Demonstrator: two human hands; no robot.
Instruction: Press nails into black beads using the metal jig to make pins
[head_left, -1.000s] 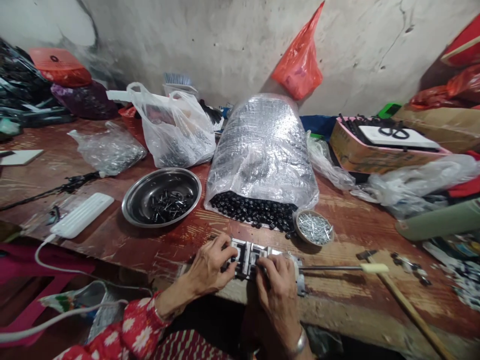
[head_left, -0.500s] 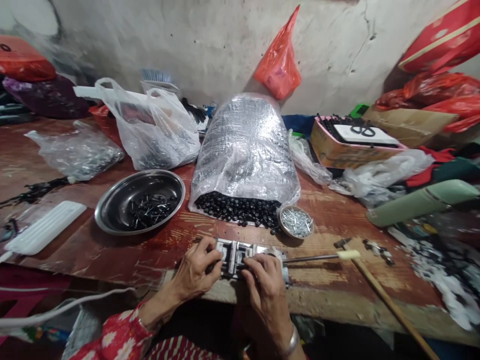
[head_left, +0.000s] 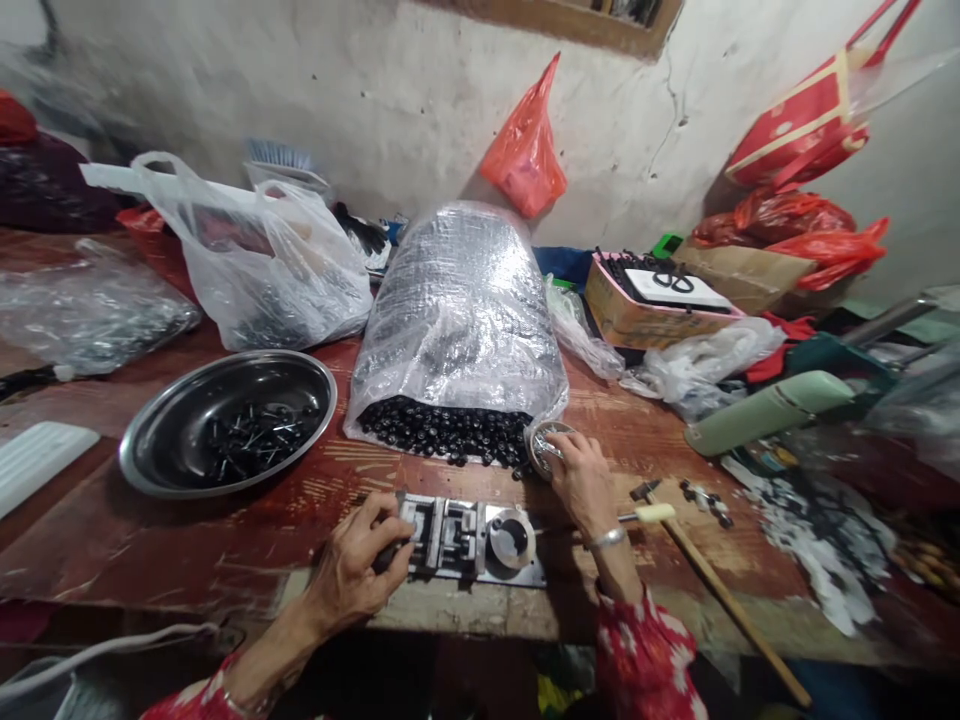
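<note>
A metal clamping jig (head_left: 480, 540) with rails and a round ring on its right lies at the table's front edge. My left hand (head_left: 358, 560) is at its left end, fingers curled round a dark knob (head_left: 390, 555). My right hand (head_left: 581, 485) reaches into a small round bowl (head_left: 534, 462) of silvery nails (head_left: 550, 446). Its fingers are drawn together over the nails; what lies between the fingertips is hidden. Behind the jig, small black round parts (head_left: 450, 432) spill from the mouth of a large clear plastic sack (head_left: 465, 310).
On the left is a steel basin (head_left: 142, 475) holding black-headed nails. A hammer (head_left: 724, 590) and a rod with a pale handle (head_left: 654, 513) lie on the right, near a green flask (head_left: 769, 410). White plastic bags (head_left: 277, 270) and a box (head_left: 637, 310) stand farther back.
My right hand has left the jig and moved up and right to the bowl of nails, uncovering the jig's ring. My left hand stays at the jig's left end. The view has shifted.
</note>
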